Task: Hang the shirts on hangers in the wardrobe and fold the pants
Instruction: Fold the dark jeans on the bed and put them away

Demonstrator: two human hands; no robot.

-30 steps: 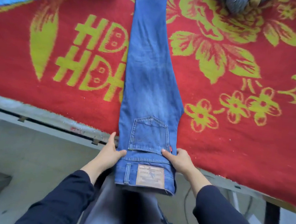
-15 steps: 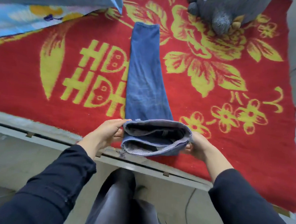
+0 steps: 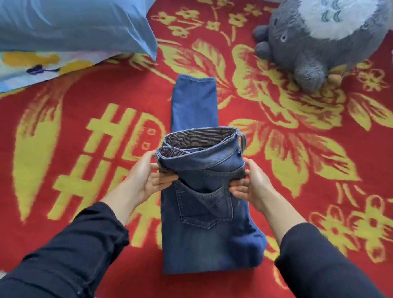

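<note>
Jeans (image 3: 200, 214), mid-fold on the red blanket (image 3: 326, 204), are gripped at the waistband by left hand (image 3: 146, 180) and right hand (image 3: 251, 187); laying it flat over the legs is judged next.

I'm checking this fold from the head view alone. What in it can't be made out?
- Jeans, middle of the legs: head view, hidden behind the raised waist that the left hand and right hand grip.
- Plush toy: cut off by the top edge.
- Pillow: cut off by the top and left edges.
- Blanket, near edge: blurred, and covered by the sleeves.
</note>
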